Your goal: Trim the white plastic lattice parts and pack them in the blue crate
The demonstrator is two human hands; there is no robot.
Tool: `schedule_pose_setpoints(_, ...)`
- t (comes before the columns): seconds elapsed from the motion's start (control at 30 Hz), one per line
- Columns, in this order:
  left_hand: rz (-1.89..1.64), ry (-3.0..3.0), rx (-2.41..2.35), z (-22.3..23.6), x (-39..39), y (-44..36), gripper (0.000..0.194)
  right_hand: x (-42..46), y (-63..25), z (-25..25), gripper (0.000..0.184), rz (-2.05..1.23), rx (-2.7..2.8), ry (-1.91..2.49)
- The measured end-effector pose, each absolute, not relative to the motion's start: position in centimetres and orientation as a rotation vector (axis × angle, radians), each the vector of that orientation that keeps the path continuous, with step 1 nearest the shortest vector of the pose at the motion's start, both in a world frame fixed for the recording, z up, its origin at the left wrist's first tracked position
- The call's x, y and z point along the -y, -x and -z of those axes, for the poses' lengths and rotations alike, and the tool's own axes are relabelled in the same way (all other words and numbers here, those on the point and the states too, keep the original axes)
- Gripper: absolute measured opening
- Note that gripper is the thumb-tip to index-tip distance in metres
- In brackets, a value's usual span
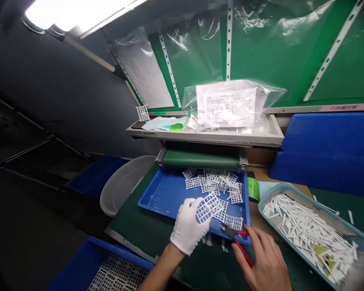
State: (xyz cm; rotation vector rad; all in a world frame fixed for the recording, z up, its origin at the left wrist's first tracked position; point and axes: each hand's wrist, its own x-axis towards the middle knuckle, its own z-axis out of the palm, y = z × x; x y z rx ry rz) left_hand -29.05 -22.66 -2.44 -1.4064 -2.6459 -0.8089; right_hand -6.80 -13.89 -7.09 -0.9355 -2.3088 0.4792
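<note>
My left hand (188, 226), in a white glove, is closed on a white plastic grid piece (206, 208) and holds it up over the front of a blue tray (166, 198). In my bare right hand (267, 256) are red-handled nippers (244, 252). Their dark jaws point left, near the tray's front right corner, a little apart from the held piece. Several more white grid pieces (215, 180) lie loosely heaped in the tray. Another grid piece (233, 222) rests just behind the nippers' jaws.
At right, a light blue bin (286, 232) holds many white plastic sticks. A blue crate (79, 262) with stacked grids stands lower left, near a pale round tub (113, 194). Behind the tray are a green conveyor belt (200, 157) and a shelf (206, 137). Green tape (253, 189) stands beside the tray.
</note>
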Motion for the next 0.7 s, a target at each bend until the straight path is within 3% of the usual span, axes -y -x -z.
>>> schedule_pose_setpoints(0.1,0.854,1.485,2.568,1.0,23.7,25.5,0.052,12.9,7.4,5.1,0.058,-0.238,2.381,0.903)
schedule_pose_setpoints(0.27,1.048,1.834,2.537,-0.4,24.0,24.5,0.045,12.8,5.6,4.7,0.06,-0.197,2.449,0.825)
schedule_pose_setpoints(0.33,1.422,1.875,2.512,-0.3,23.8,24.1,0.053,13.6,5.3,4.9,0.055,-0.296,2.419,0.868)
schedule_pose_setpoints(0.43,2.302,1.557,2.386,0.1,23.0,22.1,0.072,15.6,5.9,5.0,0.049,-0.434,2.306,0.992)
schedule_pose_setpoints(0.5,2.799,1.164,2.213,-0.2,22.2,20.5,0.07,16.7,6.5,4.8,0.051,-0.396,2.244,1.004)
schedule_pose_setpoints(0.6,3.204,0.65,2.19,-1.8,20.9,19.2,0.078,16.1,6.2,3.7,0.06,-0.161,2.227,0.87)
schedule_pose_setpoints(0.7,3.399,0.626,2.623,-3.6,19.6,19.4,0.083,13.0,4.2,1.6,0.073,0.118,2.304,0.599)
